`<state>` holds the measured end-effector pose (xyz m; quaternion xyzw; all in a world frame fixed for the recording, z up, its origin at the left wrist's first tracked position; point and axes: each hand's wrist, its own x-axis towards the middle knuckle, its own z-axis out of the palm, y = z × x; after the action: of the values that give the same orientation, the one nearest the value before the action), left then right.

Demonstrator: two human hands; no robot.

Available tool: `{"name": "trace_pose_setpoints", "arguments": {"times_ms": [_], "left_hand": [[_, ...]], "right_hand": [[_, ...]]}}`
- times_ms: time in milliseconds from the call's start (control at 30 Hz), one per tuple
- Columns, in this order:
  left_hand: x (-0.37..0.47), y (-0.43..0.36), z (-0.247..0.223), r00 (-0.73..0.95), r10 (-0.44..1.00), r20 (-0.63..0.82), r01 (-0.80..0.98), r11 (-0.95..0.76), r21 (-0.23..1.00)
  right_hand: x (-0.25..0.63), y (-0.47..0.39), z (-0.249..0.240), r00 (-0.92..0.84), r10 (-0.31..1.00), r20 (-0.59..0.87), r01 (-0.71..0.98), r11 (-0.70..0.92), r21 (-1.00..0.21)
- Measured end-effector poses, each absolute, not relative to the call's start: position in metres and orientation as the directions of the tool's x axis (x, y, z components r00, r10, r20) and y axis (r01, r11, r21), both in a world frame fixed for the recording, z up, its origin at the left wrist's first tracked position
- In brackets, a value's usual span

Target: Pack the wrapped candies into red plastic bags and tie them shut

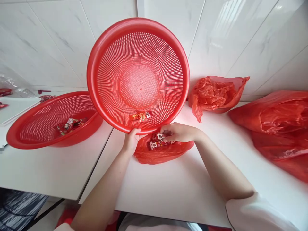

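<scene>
A: A white bench (166, 195) against a tiled wall (60, 29). What lies nearest its front edge?

B: The red bag (158, 157), set back from that edge, wrapped packets (163, 144) showing at its mouth. One of them lies crosswise, its long axis roughly along the front edge.

A: And the hands?

B: The right hand (181, 132) is at the bag's mouth, pinching a small packet (158, 137). The left hand (131, 141) has its thumb over the rim of the tilted basket (115, 61); its fingers are partly hidden beneath.

A: How do bag and basket sit?

B: The basket's lower rim is just beyond the bag, wallward, its opening facing the person. Loose packets (142, 116) rest low inside, nearer the left hand.

A: Farther off?

B: A second basket (64, 141) to the left, and a crumpled bag (214, 96) by the back edge.
</scene>
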<state>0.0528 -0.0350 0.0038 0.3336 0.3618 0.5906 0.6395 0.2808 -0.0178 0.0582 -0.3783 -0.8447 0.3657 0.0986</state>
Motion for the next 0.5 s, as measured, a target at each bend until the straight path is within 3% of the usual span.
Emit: {"name": "trace_pose_setpoints", "arguments": {"times_ms": [100, 200, 333, 500], "left_hand": [[0.051, -0.033, 0.003, 0.028, 0.999, -0.045, -0.523, 0.052, 0.851], [0.052, -0.033, 0.002, 0.030, 0.998, -0.055, -0.532, 0.063, 0.845], [0.057, -0.036, 0.003, 0.089, 0.993, -0.072, -0.529, 0.108, 0.842], [0.067, -0.049, 0.003, 0.190, 0.979, -0.074, -0.493, 0.160, 0.855]], "right_hand": [[0.277, -0.018, 0.056, -0.720, 0.663, -0.204, 0.612, 0.469, -0.637], [0.276, -0.018, 0.058, -0.721, 0.665, -0.197, 0.571, 0.408, -0.712], [0.272, -0.018, 0.059, -0.601, 0.798, 0.051, 0.516, 0.436, -0.737], [0.263, -0.013, 0.045, -0.493, 0.798, 0.347, 0.550, 0.595, -0.586]]}}
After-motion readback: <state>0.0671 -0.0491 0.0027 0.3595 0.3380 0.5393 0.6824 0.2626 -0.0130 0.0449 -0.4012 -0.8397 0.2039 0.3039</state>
